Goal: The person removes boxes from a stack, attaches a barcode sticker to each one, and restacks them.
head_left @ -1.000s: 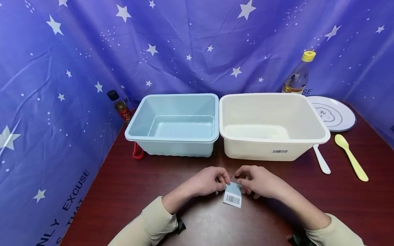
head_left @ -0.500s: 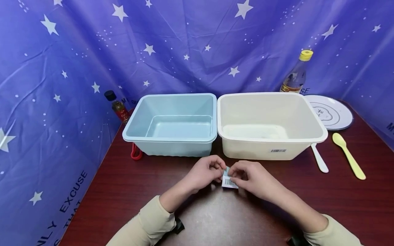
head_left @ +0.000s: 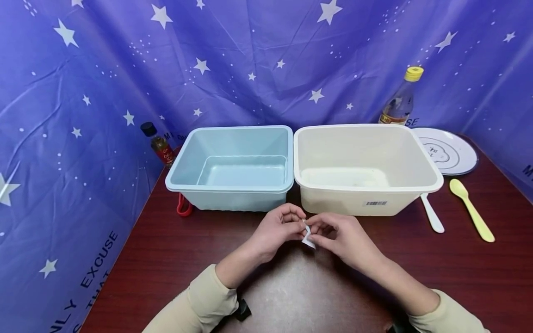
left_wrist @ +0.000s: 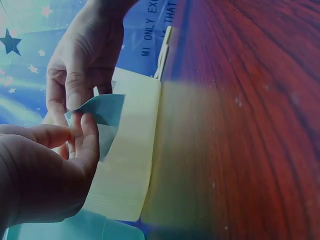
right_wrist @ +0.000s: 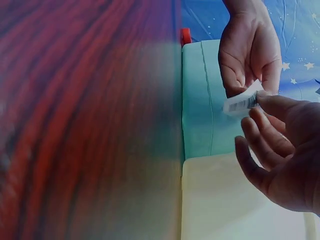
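Head view: barcode label (head_left: 308,238), small, bent, held above counter (head_left: 166,259) before blue tub (head_left: 233,169) and cream tub (head_left: 366,169). Left hand (head_left: 276,230) and right hand (head_left: 343,237) pinch it by fingertips. Risks: tearing, creasing, or folding onto itself.

The head view looks forward and down from above the near edge of the table (head_left: 166,259), taking in both hands, the blue tub (head_left: 233,169), the cream tub (head_left: 366,166) and the starred cloth (head_left: 250,55) behind. The left wrist view sits low and close behind the left hand (left_wrist: 40,170), facing across the table (left_wrist: 250,125) toward the cream tub (left_wrist: 130,165) (turned on its side). The right wrist view sits equally close behind the right hand (right_wrist: 285,155), facing the blue tub (right_wrist: 207,100). All three share the label (head_left: 307,237) between the fingertips.
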`<state>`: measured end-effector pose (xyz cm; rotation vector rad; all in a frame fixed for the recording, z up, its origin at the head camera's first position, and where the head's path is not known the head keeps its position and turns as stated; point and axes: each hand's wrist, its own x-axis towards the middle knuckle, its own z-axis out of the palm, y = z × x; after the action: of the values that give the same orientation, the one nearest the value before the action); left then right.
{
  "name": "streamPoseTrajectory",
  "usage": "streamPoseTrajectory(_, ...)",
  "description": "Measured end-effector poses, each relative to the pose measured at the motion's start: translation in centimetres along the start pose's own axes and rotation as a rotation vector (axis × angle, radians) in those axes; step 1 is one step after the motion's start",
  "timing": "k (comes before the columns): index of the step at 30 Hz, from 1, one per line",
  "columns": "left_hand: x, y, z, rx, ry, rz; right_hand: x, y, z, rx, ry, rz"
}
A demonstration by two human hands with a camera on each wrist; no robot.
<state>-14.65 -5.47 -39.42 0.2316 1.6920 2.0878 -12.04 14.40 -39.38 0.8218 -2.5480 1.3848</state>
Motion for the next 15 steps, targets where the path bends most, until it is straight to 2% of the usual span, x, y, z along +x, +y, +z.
streamPoseTrajectory(7, -0.05, 0.10, 0.06, -0.029, 0.019, -0.014, -0.01, 0.26, -0.04, 0.019, 0.020, -0.062)
streamPoseTrajectory(15, 0.22, -0.16, -0.24, 0.036, 0.022, -0.002, 0.04, 0.49, -0.25, -0.056, 0.017, -0.175)
